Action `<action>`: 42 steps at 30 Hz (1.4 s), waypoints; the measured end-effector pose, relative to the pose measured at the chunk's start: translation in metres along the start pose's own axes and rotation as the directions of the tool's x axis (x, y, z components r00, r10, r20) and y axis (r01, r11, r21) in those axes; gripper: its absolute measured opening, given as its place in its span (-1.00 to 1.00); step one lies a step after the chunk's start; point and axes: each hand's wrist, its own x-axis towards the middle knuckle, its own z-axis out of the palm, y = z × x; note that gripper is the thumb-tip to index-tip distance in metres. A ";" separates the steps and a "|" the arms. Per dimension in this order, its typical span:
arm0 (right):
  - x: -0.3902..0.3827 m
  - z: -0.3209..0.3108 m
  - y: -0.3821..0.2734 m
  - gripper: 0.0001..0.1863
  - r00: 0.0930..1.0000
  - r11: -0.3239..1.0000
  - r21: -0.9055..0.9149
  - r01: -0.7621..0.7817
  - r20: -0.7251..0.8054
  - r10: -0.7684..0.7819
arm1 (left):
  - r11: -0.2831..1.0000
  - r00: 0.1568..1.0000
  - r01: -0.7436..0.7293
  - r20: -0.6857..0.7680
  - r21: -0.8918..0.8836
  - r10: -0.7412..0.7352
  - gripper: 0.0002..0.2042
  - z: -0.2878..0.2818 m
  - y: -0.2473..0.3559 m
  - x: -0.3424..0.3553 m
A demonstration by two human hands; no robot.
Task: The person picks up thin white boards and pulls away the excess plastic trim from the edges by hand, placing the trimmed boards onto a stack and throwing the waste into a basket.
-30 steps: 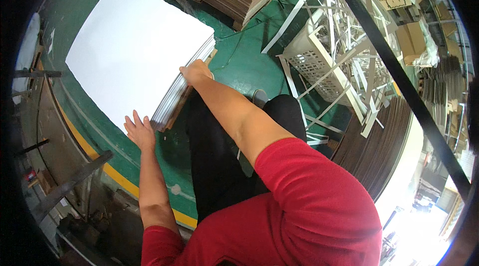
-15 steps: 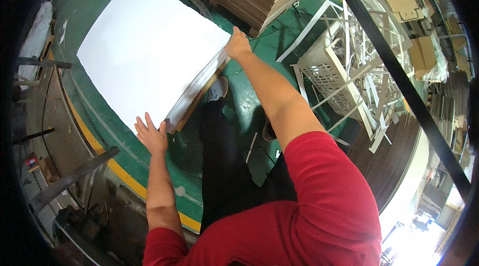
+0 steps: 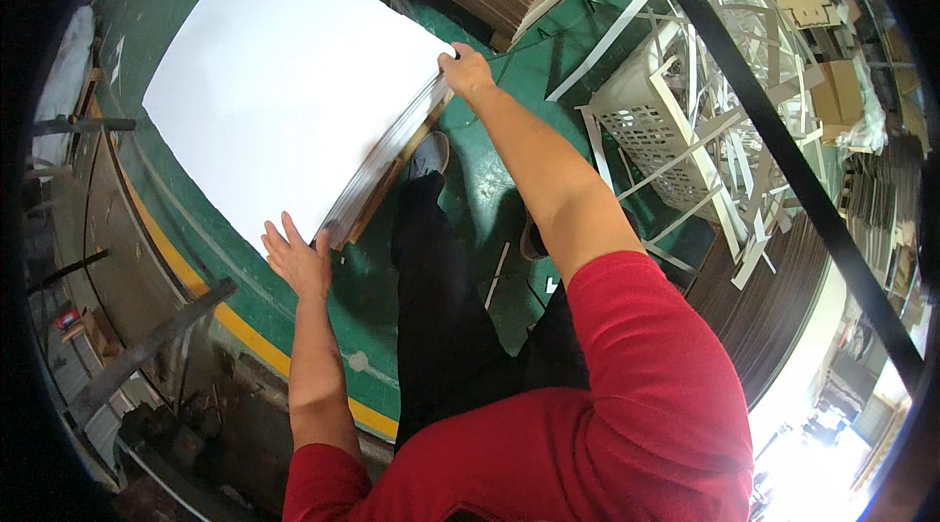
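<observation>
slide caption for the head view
Left hand and right hand at neighbouring corners of a stack of white sheets

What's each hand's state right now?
Left hand: open, at the white stack's near corner.
Right hand: at the white stack, right corner; grip cannot be told.

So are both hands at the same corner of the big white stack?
No, the left hand is at the lower corner of the white stack, while the right hand is at the corner farther right.
</observation>
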 end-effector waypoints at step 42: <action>-0.432 -0.265 0.110 -0.84 0.859 0.967 0.196 -0.165 -0.453 0.239 | 0.894 0.958 -0.112 -0.193 0.433 0.213 -0.39 0.038 -0.014 0.005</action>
